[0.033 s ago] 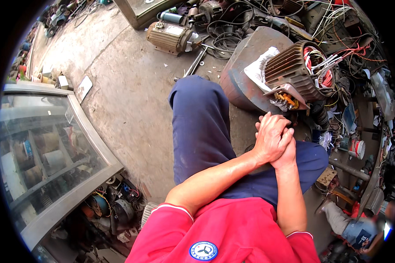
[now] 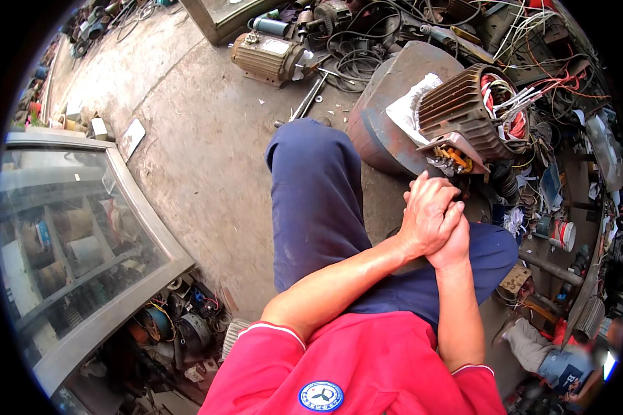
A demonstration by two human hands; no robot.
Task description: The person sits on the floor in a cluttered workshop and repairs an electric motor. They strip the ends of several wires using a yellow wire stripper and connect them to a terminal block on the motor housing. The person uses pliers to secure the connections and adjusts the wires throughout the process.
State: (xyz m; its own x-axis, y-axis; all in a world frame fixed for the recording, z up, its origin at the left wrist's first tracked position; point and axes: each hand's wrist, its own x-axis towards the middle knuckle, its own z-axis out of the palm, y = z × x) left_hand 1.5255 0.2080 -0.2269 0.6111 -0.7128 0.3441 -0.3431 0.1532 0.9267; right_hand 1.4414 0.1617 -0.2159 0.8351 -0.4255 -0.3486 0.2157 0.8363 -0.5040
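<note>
My left hand (image 2: 424, 220) and my right hand (image 2: 455, 241) are clasped together over my right thigh, their fingers folded around each other. Neither hand shows any object in it; the palms are hidden. Just beyond them is a ribbed, rusty motor housing (image 2: 450, 105) with its open end facing right. White and red wires (image 2: 516, 104) come out of that end. An open terminal box (image 2: 455, 158) with orange parts inside sits on its near side. The housing rests with a white cloth or paper (image 2: 407, 114) on a dark metal drum-like stand (image 2: 374, 128).
A brown electric motor (image 2: 266, 59) lies on the floor ahead, near a metal rod (image 2: 310, 97) and coiled black cable (image 2: 356, 66). At left stands a glass-topped cabinet (image 2: 152, 214) with spools inside. Loose parts crowd the right side, where another person (image 2: 564, 370) is low down.
The person at the lower right has shifted slightly leftward. My clasped hands stay in almost the same place.
</note>
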